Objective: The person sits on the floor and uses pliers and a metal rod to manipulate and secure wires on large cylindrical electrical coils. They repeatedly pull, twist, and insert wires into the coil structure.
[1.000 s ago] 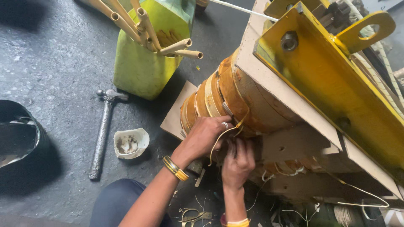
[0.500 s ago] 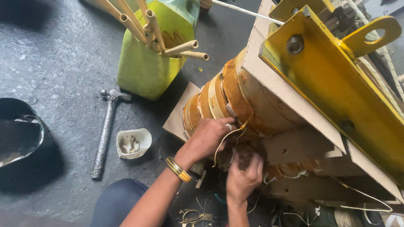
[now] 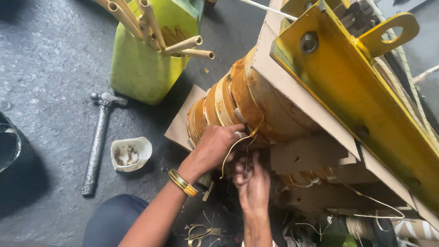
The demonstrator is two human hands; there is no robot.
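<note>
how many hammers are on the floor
1. The hammer lies on the floor left of the white cup, below the green bin. Others may be hidden behind the coil.

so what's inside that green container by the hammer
Several pale cardboard-like tubes stand in the green container, leaning out over its rim. Its walls hide their lower ends and whatever else lies at the bottom.

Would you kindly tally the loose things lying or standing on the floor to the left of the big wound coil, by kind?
Hammer: 1
Small white cup: 1
Green container holding tubes: 1
Cardboard sheet: 1
Total: 4
</note>
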